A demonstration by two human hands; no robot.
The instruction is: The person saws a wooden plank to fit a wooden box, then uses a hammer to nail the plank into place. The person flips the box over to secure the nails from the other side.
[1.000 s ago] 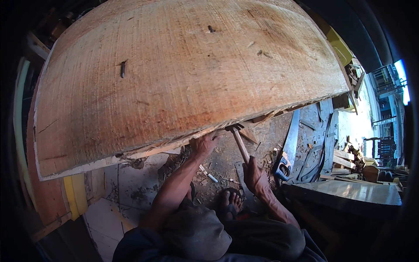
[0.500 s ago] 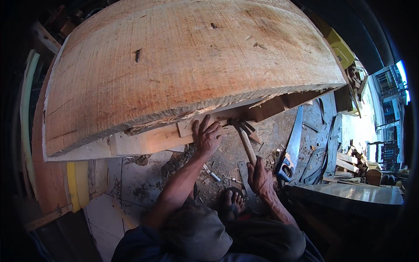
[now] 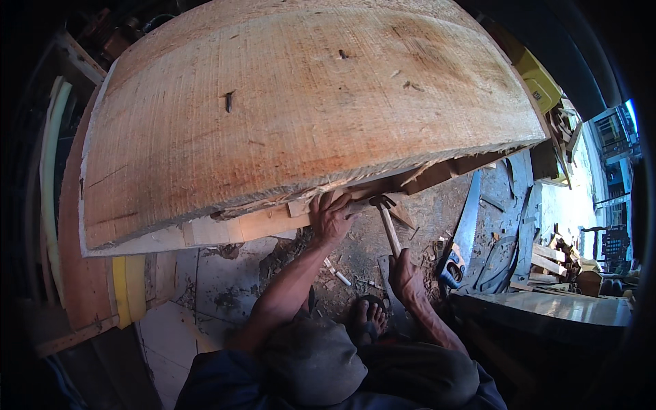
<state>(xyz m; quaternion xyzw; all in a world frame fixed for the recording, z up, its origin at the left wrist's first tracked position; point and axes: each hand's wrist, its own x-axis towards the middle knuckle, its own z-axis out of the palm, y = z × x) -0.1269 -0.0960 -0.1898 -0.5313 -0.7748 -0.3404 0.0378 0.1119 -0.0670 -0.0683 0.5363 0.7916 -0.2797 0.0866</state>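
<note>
A large, thick slab of rough-sawn wood (image 3: 301,102) spreads across the upper view, its ragged edge toward me. Below that edge, my left hand (image 3: 331,224) rests on a small pale wood piece (image 3: 298,208) with its fingers apart; the slab's shadow partly hides the fingertips. My right hand (image 3: 408,279) is wrapped round the wooden handle of a claw hammer (image 3: 391,236). The dark hammer head is up under the slab's edge, just right of my left fingers. What the head touches cannot be made out.
A handsaw (image 3: 465,229) lies on the floor to the right, near dark curved strips (image 3: 495,263). Wood offcuts (image 3: 547,260) are piled farther right, behind a low, shiny-topped surface (image 3: 547,307). Chips and a small white stick (image 3: 342,278) litter the floor. Yellow-edged boards (image 3: 121,290) stand at left.
The view has shifted slightly, so the slab sits a little lower and more to the right. The hammer head, blurred before, now shows clearly; my left fingers are more bent.
</note>
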